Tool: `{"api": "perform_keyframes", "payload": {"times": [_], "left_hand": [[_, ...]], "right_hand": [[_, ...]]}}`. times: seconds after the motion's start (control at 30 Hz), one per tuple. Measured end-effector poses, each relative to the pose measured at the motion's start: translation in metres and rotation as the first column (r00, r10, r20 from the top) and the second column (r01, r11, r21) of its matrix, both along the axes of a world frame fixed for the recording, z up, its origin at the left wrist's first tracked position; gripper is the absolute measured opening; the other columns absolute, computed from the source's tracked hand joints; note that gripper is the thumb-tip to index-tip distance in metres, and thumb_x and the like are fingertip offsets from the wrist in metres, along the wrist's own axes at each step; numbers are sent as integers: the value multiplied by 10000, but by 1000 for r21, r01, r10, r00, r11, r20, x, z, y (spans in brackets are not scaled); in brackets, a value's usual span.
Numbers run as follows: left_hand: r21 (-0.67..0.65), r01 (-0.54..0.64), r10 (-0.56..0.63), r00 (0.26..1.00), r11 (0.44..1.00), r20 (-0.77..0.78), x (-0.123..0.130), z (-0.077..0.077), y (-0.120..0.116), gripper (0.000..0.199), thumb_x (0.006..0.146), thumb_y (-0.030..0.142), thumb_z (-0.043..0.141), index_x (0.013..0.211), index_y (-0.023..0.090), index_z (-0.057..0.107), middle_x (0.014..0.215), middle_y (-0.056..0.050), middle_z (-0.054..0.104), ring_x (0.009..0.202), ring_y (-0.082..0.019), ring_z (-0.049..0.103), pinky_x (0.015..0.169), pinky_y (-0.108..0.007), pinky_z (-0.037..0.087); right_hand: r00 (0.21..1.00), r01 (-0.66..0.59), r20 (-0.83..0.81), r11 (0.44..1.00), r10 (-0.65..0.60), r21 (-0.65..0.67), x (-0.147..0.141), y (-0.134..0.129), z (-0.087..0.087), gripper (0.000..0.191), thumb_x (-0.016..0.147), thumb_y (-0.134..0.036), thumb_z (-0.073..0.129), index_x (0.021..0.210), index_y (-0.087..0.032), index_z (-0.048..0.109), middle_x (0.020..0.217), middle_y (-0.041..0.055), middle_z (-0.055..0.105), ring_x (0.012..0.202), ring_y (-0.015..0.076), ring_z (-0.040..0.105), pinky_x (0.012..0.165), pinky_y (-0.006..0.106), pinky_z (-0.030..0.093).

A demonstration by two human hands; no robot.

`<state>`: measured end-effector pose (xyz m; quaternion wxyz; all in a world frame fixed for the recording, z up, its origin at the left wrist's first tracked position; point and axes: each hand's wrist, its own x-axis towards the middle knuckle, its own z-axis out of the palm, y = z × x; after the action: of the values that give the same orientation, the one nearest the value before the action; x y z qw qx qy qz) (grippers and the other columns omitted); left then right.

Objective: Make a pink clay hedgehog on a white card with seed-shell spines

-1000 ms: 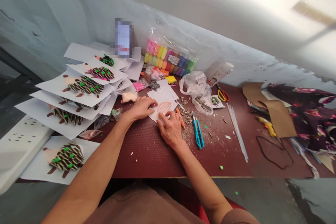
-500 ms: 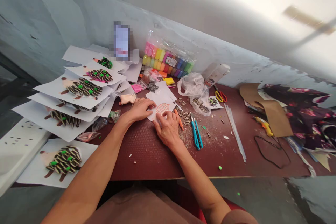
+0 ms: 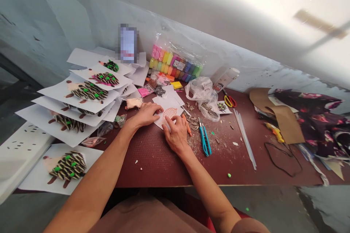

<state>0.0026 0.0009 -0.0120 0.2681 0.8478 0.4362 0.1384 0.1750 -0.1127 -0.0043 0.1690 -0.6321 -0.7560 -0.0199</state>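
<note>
White paper (image 3: pixel 166 102), light and floppy by the look of it, lies near the counter's (image 3: pixel 153 164) far edge under the spread left hand (image 3: pixel 146 114) and right hand (image 3: pixel 176 134); its free corner looks easiest to grip.

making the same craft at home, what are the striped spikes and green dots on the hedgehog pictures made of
The black-and-white striped spikes on the lower-left paper hedgehog look like real sunflower seeds: ridged hulls with a slight sheen, matching the loose striped seeds on the dark red table. The bright green dots look like matte soft modelling clay, though the look alone can't confirm it.
</note>
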Motion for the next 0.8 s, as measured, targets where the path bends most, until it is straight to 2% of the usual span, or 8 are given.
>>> {"api": "perform_keyframes", "payload": {"times": [0.1,0.47,0.8], "left_hand": [[-8,-2,2,1000,1000,5,0,1,0,326,787,223,569,1076,236,720,1032,-57,735,1026,-277,616,925,-409,417],[9,6,-6,1000,1000,5,0,-2,0,316,796,217,562,1069,241,717,1042,-49,739,1021,-268,611,920,-408,417],[-6,1,-1,1000,1000,1,0,1,-1,308,798,208,572,1068,237,716,1063,-54,736,1041,-278,611,919,-412,414]], "right_hand": [[1000,19,-12,1000,-19,18,1,-1,0,334,1019,-367,514,1288,-250,673,1124,97,578,1046,256,477,1008,435,335],[999,-12,42,998,15,-60,-1,2,2,330,1013,-452,522,1244,-289,693,1171,102,565,1061,269,459,935,413,332],[999,-13,28,998,14,-55,-2,2,2,393,1008,-437,536,1346,-264,638,1202,113,550,1078,271,462,943,408,335]]}}
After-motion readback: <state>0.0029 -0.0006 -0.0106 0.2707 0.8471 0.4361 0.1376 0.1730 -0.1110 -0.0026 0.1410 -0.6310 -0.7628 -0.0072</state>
